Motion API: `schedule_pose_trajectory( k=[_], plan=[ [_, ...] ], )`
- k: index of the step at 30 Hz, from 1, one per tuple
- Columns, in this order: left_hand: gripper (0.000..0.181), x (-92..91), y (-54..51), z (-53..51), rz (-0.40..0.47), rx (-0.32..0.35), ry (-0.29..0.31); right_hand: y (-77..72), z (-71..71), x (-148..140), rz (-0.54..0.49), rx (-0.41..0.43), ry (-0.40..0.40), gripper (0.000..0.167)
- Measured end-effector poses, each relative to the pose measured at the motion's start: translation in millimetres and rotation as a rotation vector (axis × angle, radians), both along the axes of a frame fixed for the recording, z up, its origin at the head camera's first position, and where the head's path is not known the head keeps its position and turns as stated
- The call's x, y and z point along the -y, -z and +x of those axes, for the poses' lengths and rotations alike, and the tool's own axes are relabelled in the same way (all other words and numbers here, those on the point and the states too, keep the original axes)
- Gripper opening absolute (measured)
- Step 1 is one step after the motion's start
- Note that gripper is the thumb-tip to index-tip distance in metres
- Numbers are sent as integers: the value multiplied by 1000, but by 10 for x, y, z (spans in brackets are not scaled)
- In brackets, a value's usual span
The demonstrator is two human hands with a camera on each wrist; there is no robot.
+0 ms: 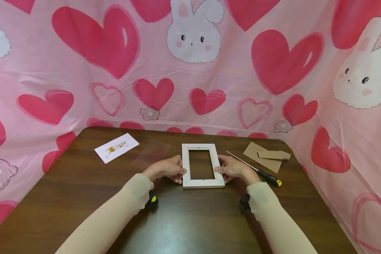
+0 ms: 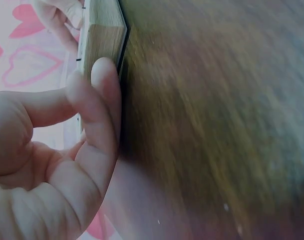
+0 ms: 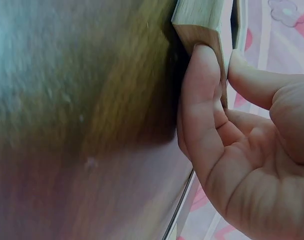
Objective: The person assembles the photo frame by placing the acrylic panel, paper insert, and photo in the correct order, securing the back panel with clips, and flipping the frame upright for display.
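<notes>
Both hands hold a white wooden picture frame (image 1: 203, 183) by its two long sides, near the middle of the brown table. My left hand (image 1: 170, 167) pinches the left side, thumb on the upper face; the left wrist view shows the left hand (image 2: 87, 135) against the frame's bare wood edge (image 2: 104, 42). On the opposite side my right hand (image 1: 233, 167) grips, its thumb also on top. In the right wrist view the fingers (image 3: 201, 95) press the wooden edge (image 3: 199, 32). Through the frame's opening the tabletop shows.
A white card with a printed animal (image 1: 116, 147) lies at the back left, beside a clear plastic sheet (image 1: 153, 153). To the right are a screwdriver (image 1: 268, 177) with a black and yellow handle, a brown backing board (image 1: 263, 163) and a folded cardboard strip (image 1: 274, 155) on it.
</notes>
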State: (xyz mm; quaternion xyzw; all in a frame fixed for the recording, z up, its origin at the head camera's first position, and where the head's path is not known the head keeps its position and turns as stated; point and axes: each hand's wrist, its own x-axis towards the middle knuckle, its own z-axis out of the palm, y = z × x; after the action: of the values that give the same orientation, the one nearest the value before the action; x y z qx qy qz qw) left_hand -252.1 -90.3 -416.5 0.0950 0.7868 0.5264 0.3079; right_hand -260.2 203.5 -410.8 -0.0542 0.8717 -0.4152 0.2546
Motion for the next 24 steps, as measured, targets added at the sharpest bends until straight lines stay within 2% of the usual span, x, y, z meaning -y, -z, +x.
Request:
schedule_pose_trajectory(
  k=[15,24],
  plan=[
    [25,124,-20,57,10,37,3,-36,139,145,-21,51,27,84],
    [25,220,-18,148,-8,30,16,-17,232,234,-28,75,22,83]
  ],
)
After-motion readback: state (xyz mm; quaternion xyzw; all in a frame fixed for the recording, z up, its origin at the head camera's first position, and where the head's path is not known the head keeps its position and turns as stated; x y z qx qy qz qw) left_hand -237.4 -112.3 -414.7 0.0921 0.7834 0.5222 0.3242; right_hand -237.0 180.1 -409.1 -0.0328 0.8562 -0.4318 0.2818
